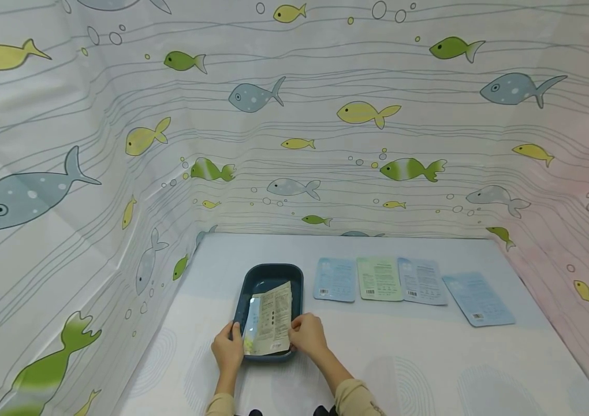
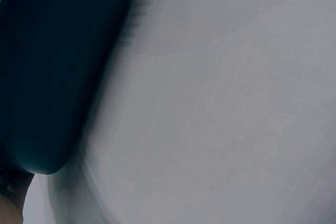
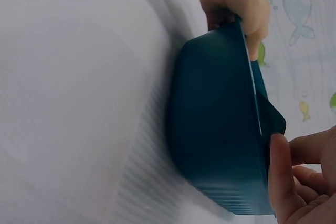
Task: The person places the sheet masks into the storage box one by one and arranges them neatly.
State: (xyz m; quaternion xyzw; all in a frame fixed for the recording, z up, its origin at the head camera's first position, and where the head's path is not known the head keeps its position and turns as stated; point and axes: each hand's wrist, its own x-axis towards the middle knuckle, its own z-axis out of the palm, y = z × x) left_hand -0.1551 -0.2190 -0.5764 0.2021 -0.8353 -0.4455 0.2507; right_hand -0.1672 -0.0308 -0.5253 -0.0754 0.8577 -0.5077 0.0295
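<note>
A dark teal plastic tub (image 1: 298, 289) stands near the front of the table, and a cream face mask packet (image 1: 271, 318) with printed text and a pale blue left strip lies slanted inside it. My left hand (image 1: 228, 348) grips the tub's left rim close to its front corner, thumb on top. At the opposite side, my right hand (image 1: 309, 334) pinches the packet's right edge between thumb and fingers, just over the rim. From the right wrist, the packet's dark corner (image 3: 273, 116) pokes above the tub wall (image 3: 215, 114). The left wrist view shows mostly the tub's shaded outer side (image 2: 58, 72).
Right of the tub lie a blue packet (image 1: 335, 279), a green packet (image 1: 379, 279) and a pale blue packet (image 1: 421, 281) in a row. Another blue packet (image 1: 478, 299) lies tilted farther right. A fish-print sheet (image 1: 325, 144) walls the white table (image 1: 377, 341).
</note>
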